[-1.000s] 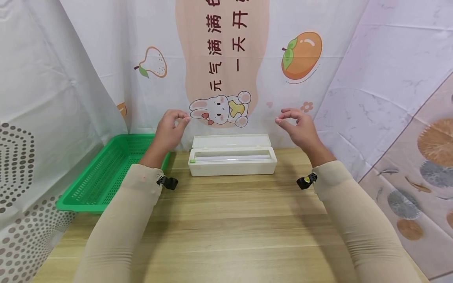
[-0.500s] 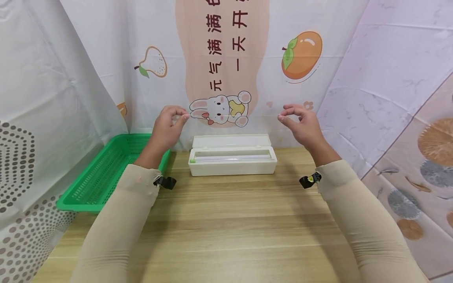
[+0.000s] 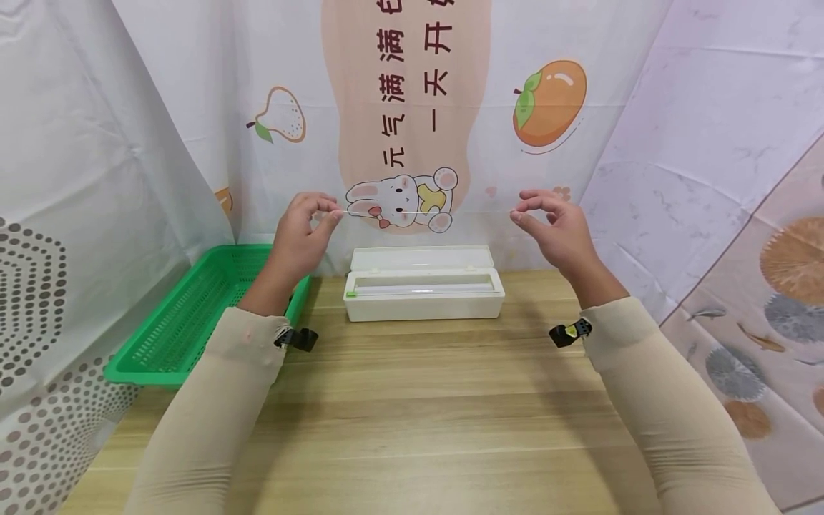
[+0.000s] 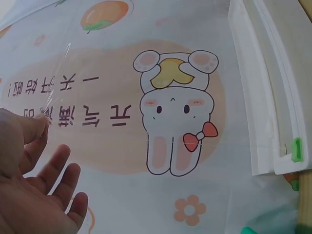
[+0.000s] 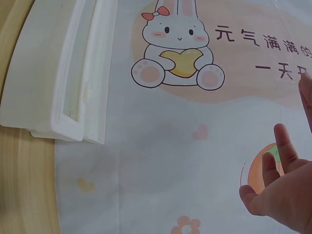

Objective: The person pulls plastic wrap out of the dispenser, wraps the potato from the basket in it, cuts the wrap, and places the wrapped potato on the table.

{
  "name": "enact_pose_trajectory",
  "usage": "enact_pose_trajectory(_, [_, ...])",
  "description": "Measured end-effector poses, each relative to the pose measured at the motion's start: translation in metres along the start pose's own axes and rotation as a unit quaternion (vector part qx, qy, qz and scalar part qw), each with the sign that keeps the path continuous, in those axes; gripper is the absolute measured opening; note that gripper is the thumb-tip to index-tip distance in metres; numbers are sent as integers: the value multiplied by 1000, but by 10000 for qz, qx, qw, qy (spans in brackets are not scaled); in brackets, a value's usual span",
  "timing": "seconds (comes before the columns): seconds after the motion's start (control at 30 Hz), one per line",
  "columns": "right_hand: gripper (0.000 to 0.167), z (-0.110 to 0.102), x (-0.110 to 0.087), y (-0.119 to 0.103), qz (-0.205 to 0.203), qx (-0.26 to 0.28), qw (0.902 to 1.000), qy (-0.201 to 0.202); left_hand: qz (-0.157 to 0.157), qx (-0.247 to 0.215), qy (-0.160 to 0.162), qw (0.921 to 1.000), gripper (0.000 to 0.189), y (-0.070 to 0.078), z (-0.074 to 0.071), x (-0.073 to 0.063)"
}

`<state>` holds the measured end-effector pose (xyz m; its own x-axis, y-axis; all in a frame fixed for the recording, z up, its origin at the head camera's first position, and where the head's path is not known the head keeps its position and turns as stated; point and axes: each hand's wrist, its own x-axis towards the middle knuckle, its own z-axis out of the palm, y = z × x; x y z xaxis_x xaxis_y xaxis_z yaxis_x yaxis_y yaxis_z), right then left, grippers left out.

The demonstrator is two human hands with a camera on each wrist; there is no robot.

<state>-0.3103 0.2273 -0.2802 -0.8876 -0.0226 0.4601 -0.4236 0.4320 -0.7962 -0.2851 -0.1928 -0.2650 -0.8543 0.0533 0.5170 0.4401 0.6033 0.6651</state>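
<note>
A sheet of clear cling film (image 3: 412,212) is stretched between both hands; its top edge shows as a thin bright line in the head view. At its left end the left hand (image 3: 304,232) pinches it between thumb and index finger. The right hand (image 3: 561,230) pinches the opposite end. Below and beyond the hands, a white cling film dispenser (image 3: 421,309) stands on the table with its lid (image 3: 421,257) raised. A pale roll (image 3: 425,289) lies inside. Whether the film reaches down to that roll cannot be made out. In the right wrist view the pinching fingertips are partly cut off.
A green plastic basket (image 3: 193,307) sits at the left, partly behind the left forearm. The wooden table (image 3: 418,400) ends at a printed curtain (image 3: 283,186). A green slider (image 3: 350,294) is on the dispenser's left end.
Both hands have moved apart, the left slightly leftward and the right further rightward, and rose a little. The film's edge between them now spans wider. The dispenser stayed put.
</note>
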Motion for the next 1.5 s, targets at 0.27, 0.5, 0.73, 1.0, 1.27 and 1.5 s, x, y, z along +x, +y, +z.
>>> enact_pose_trajectory(0.27, [31,-4,-5,-2,-173,135,9998,-11,212,9,100,9997,30,7,-3,-4])
enact_pose_trajectory(0.5, [30,-6,-7,-9,-275,182,9995,5,359,76,152,9992,31,10,-7,-4])
enact_pose_trajectory(0.73, [28,-9,-9,-18,-369,138,9992,37,374,66,195,9991,29,15,-11,-6])
enact_pose_trajectory(1.0, [28,-11,-10,-22,-389,164,9991,47,399,25,204,9990,30,20,-14,-9])
enact_pose_trajectory(1.27, [26,-15,-11,-25,-510,373,9979,155,544,-46,277,9981,30,28,-19,-10])
enact_pose_trajectory(1.5, [24,-17,-16,-32,-611,611,9962,144,631,-17,338,9974,28,30,-22,-15])
